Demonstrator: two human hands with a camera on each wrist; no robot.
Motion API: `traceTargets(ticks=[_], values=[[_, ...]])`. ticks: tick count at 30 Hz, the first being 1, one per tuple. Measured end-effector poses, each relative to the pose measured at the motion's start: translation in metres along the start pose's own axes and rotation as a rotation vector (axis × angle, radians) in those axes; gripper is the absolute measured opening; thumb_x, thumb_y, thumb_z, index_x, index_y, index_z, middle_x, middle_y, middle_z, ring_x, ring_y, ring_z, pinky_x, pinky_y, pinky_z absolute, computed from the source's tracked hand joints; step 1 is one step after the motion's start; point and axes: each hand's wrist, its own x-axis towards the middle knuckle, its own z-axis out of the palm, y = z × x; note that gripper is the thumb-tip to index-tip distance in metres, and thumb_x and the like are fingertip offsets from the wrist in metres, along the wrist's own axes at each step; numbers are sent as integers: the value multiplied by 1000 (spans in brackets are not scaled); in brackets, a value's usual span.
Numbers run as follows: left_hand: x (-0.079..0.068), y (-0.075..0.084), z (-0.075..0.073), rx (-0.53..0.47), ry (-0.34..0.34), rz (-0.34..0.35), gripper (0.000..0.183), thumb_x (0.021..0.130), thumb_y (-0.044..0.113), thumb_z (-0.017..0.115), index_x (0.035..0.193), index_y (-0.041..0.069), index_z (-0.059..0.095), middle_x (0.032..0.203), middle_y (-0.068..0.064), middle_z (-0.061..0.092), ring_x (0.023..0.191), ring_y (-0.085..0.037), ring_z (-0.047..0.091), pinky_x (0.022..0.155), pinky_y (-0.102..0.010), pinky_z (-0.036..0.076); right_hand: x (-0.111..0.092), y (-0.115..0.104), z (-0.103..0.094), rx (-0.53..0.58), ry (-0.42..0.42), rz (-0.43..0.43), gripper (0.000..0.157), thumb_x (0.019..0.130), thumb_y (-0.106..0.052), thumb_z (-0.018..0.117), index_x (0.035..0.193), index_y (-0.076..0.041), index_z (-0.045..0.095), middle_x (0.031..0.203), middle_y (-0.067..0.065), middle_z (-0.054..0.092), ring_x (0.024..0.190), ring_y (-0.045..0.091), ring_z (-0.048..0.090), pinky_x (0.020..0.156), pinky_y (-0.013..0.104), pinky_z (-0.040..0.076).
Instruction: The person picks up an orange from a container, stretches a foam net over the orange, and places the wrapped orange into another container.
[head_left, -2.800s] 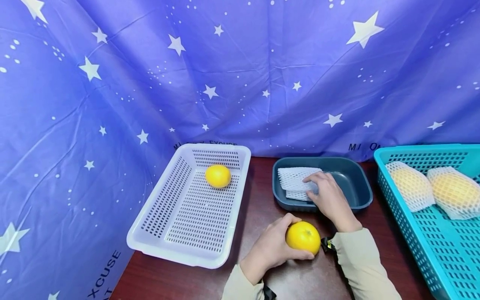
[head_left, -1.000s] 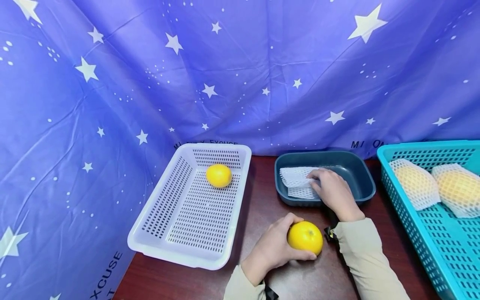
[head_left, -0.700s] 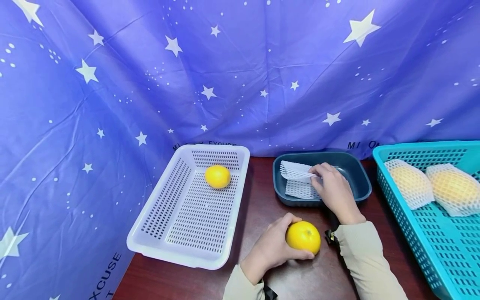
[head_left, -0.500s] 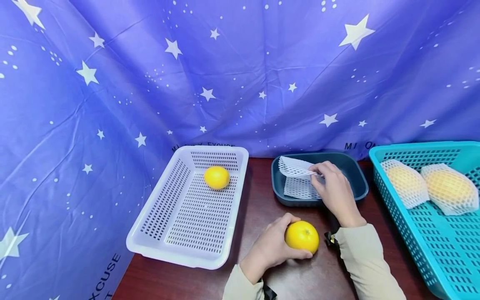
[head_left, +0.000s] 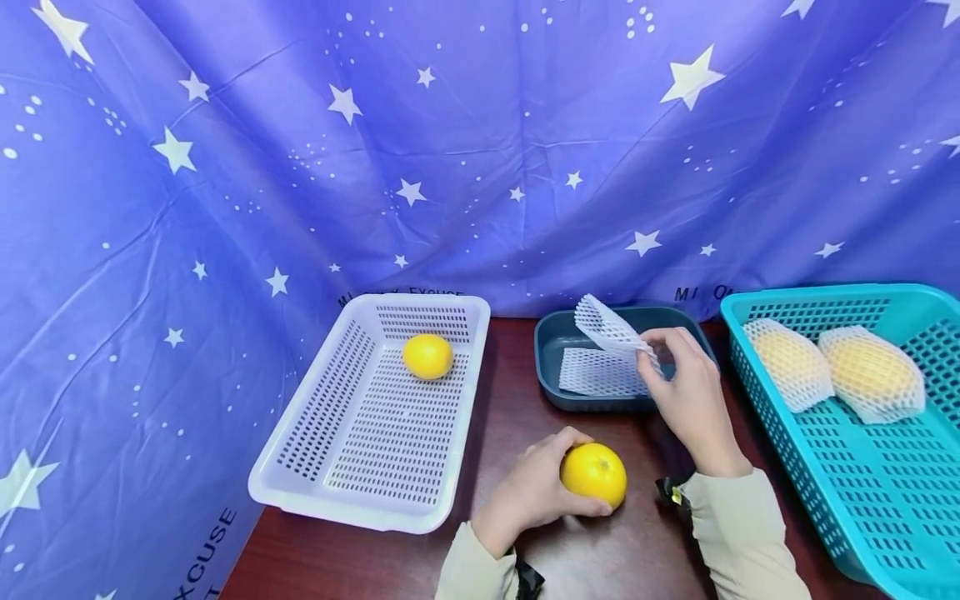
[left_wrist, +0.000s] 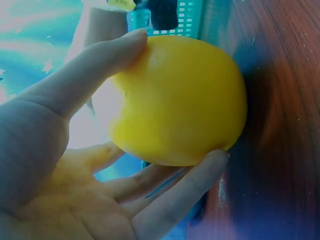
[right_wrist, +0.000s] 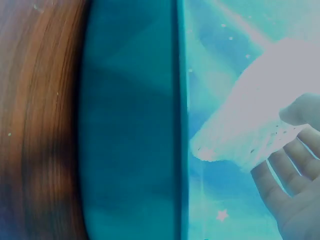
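In the head view my left hand [head_left: 531, 485] grips a round yellow citrus fruit [head_left: 594, 474] low over the table. The left wrist view shows the thumb on one side of this fruit [left_wrist: 182, 102] and fingers on the other. My right hand [head_left: 692, 390] pinches one end of a white foam fruit net [head_left: 606, 325], its free end raised above the dark blue tub [head_left: 551, 398]. A second foam net [head_left: 596, 372] lies flat in the tub. In the right wrist view the held net [right_wrist: 250, 120] is washed out by glare, with the tub's wall [right_wrist: 130, 125] beside it.
A white perforated basket [head_left: 459, 467] on the left holds one yellow fruit [head_left: 427, 357]. On the right, a teal basket [head_left: 795, 467] contains two net-wrapped fruits [head_left: 870, 372]. A blue starry curtain [head_left: 450, 125] hangs behind the brown table [head_left: 300, 550].
My right hand has taken hold of the upper foam net and lifted it off the other one, drawing it up and to the right. My left hand keeps holding the fruit.
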Motion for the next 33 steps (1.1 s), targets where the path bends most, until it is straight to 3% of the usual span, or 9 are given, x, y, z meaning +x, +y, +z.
traceTargets(ticks=[4, 10, 20, 33], values=[[-2, 0, -1, 21, -9, -3, 62, 69, 41, 89, 122, 29, 60, 116, 9, 66, 101, -12, 57, 84, -28, 46, -6, -3, -4, 24, 22, 12, 15, 92, -3, 64, 107, -2, 62, 99, 11, 60, 86, 17, 52, 80, 12, 40], [-4, 2, -3, 59, -33, -6, 63, 69, 42, 88, 123, 28, 58, 112, 8, 66, 97, -11, 58, 80, -27, 46, -16, -8, -9, 69, 56, 17, 15, 91, -1, 64, 106, -1, 61, 100, 10, 61, 86, 6, 49, 80, 4, 38], [-10, 3, -7, 77, -42, 0, 66, 69, 49, 87, 123, 28, 56, 114, 8, 65, 98, -10, 58, 81, -27, 47, -28, -15, -26, 73, 64, 54, 17, 92, -4, 64, 108, -1, 61, 100, 8, 61, 86, -7, 50, 81, 0, 40], [-12, 11, -5, 114, -67, -13, 73, 70, 54, 85, 130, 28, 54, 117, 6, 59, 100, -10, 57, 83, -28, 48, -32, -40, -39, 238, 39, 93, 20, 92, 0, 65, 111, 3, 59, 98, 5, 61, 86, -4, 58, 81, 4, 47]])
